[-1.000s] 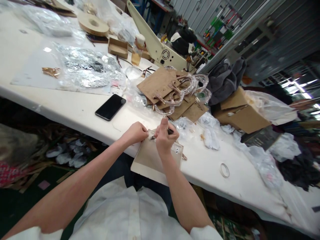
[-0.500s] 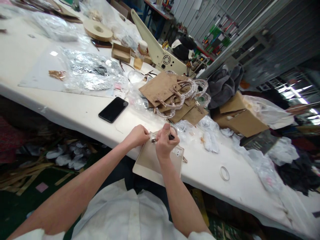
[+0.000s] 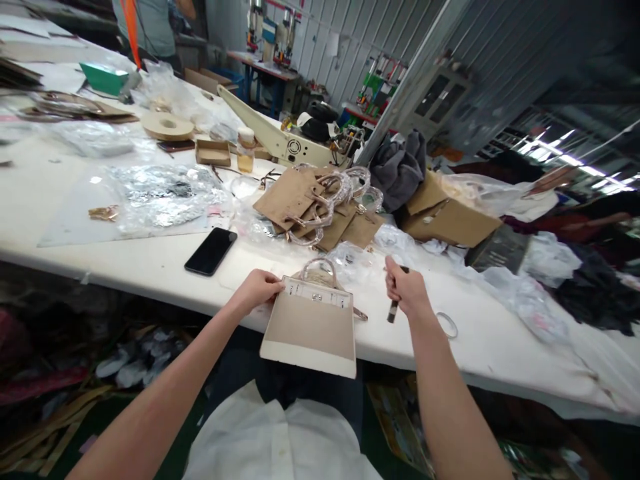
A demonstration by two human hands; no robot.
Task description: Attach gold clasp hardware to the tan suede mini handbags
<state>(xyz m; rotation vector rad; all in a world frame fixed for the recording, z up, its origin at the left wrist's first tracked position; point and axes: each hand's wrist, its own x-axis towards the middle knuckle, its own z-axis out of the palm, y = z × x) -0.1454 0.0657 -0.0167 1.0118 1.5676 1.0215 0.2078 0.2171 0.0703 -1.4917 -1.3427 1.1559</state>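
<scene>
Left hand [image 3: 259,289] pinched beige panel [image 3: 310,327] by its upper-left corner, right hand [image 3: 409,289] gripped dark tool [image 3: 393,312] right of panel; firm corner hold seemed key against slipping.

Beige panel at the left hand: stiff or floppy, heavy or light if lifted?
Probably fairly stiff: the beige panel looks flat, with no clear sag past the edge of the table. Likely light for its size, as it looks thin. May twist if lifted, since the left hand holds it only near one corner.
</scene>
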